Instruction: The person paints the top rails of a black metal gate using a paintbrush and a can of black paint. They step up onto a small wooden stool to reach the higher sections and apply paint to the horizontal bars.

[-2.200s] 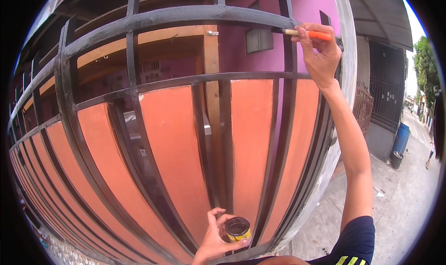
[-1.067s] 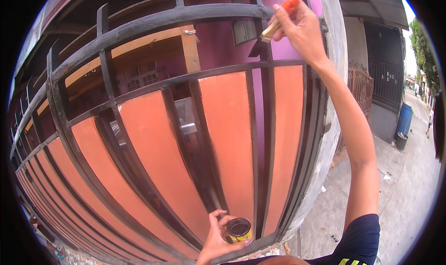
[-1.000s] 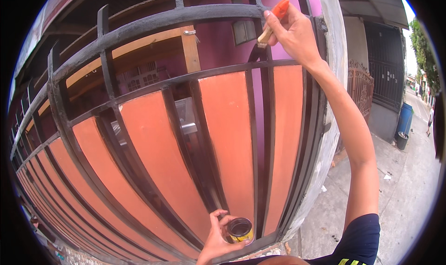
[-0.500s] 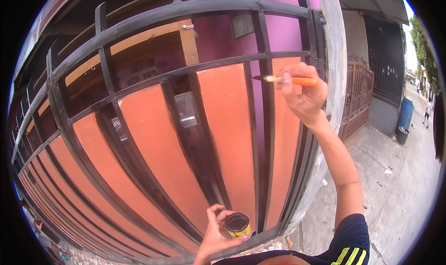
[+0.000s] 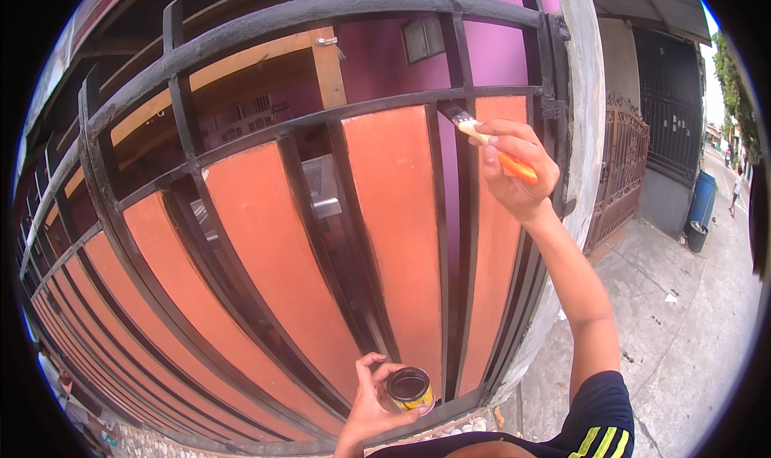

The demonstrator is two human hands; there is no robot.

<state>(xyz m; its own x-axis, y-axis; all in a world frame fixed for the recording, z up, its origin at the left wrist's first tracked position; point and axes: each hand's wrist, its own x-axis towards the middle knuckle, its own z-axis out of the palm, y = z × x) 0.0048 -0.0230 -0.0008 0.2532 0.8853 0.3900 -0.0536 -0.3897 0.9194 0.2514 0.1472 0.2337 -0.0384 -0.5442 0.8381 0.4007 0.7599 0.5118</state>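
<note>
My right hand (image 5: 518,167) is closed round the orange and cream handle of a paintbrush (image 5: 474,129). The brush's dark bristles are up at the black crossbar, beside the top of a black upright of the metal gate (image 5: 369,109). Orange panels (image 5: 393,217) fill spaces between the uprights. Low in the view, my left hand (image 5: 373,402) grips a small open paint can (image 5: 412,390) with a yellow label. Dark paint shows inside the can, which stays upright in front of the panels.
A pale wall post (image 5: 585,73) stands at the gate's right end. Beyond it are a brown ornate gate (image 5: 622,169), a blue drum (image 5: 701,197) and a dark bucket (image 5: 697,236). A person walks along the concrete street (image 5: 707,329) at far right.
My right hand has shifted slightly down, and the brush has tilted so its bristles point up and left at the crossbar. The left hand with the can is nearly still.
</note>
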